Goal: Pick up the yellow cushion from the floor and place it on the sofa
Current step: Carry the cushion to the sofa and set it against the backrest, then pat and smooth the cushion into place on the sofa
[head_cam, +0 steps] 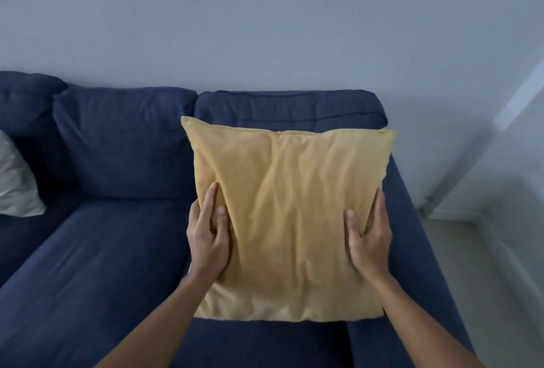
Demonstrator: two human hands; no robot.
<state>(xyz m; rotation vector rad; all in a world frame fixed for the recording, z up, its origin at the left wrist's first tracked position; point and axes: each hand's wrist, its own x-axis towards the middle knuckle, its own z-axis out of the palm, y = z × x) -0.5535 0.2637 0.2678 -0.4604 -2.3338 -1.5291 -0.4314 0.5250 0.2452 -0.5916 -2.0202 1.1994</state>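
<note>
The yellow cushion [290, 214] stands tilted over the right seat of the dark blue sofa [97, 264], its top edge level with the backrest. I cannot tell whether its bottom edge rests on the seat. My left hand [208, 238] grips the cushion's left side, thumb on the front and fingers along the edge. My right hand [369, 239] grips its right side the same way. Both forearms reach in from the bottom of the view.
A white cushion [16, 179] lies on the sofa at the far left. The sofa's right arm [424, 264] runs beside the yellow cushion. A pale wall [265, 20] rises behind the backrest, and light floor [500, 279] shows to the right.
</note>
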